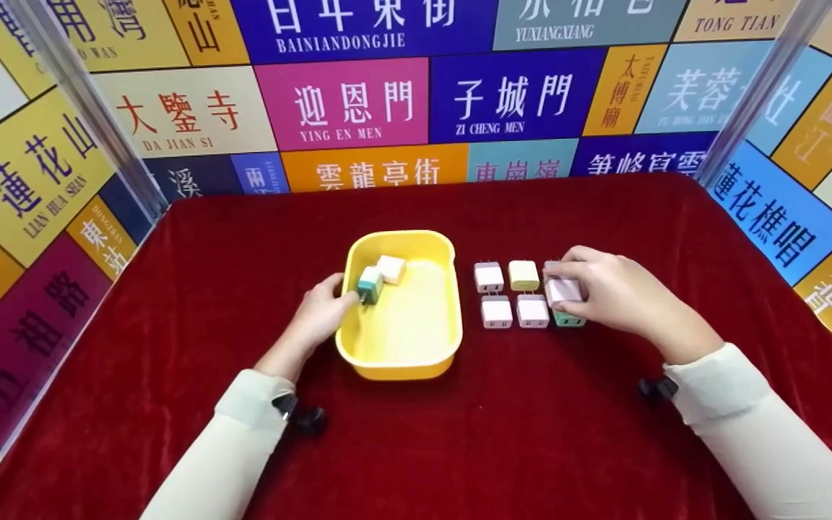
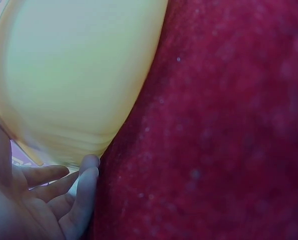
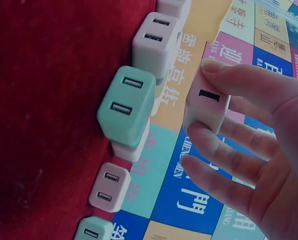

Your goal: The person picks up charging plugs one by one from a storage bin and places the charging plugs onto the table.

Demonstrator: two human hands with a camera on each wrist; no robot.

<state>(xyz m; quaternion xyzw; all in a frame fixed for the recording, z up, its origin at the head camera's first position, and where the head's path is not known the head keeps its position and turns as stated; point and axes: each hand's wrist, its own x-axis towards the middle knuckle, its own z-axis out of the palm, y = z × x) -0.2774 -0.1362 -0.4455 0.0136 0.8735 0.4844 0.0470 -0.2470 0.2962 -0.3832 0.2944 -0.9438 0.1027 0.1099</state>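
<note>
In the head view my left hand [image 1: 322, 310] grips the left rim of a yellow plastic bin [image 1: 452, 347], thumb over the edge. The left wrist view shows the fingers [image 2: 83, 200] against the bin's outer wall [image 2: 73, 90]. My right hand [image 1: 614, 296] pinches a pale pink USB wall charger [image 3: 207, 100] between thumb and fingers, raised above the cloth. Close by it stands a green two-port charger [image 3: 126, 105], partly covered in the head view. Inside the bin lie a white charger [image 1: 392, 268] and a green-and-white charger [image 1: 370, 283] with its prongs showing.
Left of my right hand stand white chargers [image 1: 497, 313] and a yellow charger [image 1: 523, 275] in two rows. More chargers, such as a pink one [image 3: 110, 186], show in the right wrist view. Red cloth [image 1: 416, 448] covers the table; printed panels [image 1: 358, 101] rise behind.
</note>
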